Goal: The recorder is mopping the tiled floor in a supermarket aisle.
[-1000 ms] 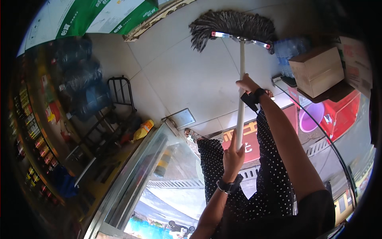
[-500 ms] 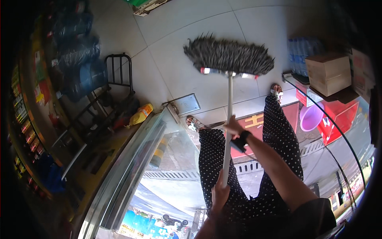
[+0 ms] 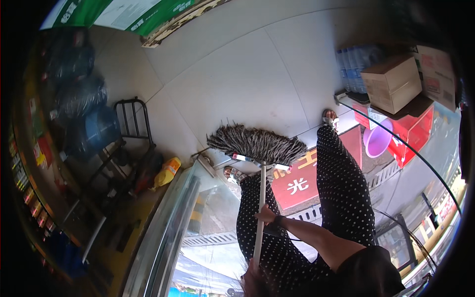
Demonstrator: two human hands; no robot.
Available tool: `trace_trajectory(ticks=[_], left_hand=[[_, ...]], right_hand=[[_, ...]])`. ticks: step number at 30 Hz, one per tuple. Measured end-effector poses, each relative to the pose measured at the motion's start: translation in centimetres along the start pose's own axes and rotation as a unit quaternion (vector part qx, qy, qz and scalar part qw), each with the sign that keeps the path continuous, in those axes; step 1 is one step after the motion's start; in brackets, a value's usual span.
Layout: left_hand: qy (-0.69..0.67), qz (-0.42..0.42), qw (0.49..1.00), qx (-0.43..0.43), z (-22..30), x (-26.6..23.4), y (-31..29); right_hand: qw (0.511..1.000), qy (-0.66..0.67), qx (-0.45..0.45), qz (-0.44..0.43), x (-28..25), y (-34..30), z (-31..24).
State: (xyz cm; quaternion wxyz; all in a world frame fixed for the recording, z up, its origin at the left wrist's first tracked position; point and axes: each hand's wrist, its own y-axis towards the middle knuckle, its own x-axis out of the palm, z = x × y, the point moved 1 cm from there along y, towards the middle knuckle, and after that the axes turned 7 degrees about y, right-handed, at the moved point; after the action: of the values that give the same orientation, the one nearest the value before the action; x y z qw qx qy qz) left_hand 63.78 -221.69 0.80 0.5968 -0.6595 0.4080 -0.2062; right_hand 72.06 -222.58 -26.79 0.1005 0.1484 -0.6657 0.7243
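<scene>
Two hands on the mop handle (image 3: 260, 208), right hand (image 3: 267, 216) fingers wrapped mid-shaft, left hand (image 3: 253, 265) near its end, mop head (image 3: 257, 144) straight ahead on the floor (image 3: 237, 79).

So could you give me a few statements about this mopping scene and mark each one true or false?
1. The mop head rests on the pale tiled floor. True.
2. Only one hand grips the white mop handle. False: the right hand holds it midway and the left hand holds its near end.
3. The mop's strands are bright yellow. False: they are grey.
4. A brown cardboard box sits at the upper right, on a red box. True.
5. The person wears plain white trousers. False: the trousers are dark with white dots.
</scene>
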Motion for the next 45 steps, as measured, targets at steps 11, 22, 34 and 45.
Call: trace_trajectory(ticks=[11, 22, 34, 45], left_hand=[[-0.031, 0.081, 0.988, 0.125, 3.0, -2.4, 4.6], [-0.025, 0.124, 0.928, 0.350, 25.1, -3.8, 10.6], [0.034, 0.228, 0.909, 0.348, 34.9, -2.5, 3.5], [-0.009, 0.126, 0.947, 0.295, 32.1, -8.0, 2.4]], right_hand=[[0.977, 0.023, -0.156, 0.142, -6.1, -0.6, -9.3], [0.922, 0.098, -0.313, 0.207, -27.7, -2.2, -26.0], [0.903, 0.326, -0.265, 0.086, -26.5, -12.9, -28.9], [0.924, 0.184, -0.274, 0.194, -21.6, -8.6, -27.6]])
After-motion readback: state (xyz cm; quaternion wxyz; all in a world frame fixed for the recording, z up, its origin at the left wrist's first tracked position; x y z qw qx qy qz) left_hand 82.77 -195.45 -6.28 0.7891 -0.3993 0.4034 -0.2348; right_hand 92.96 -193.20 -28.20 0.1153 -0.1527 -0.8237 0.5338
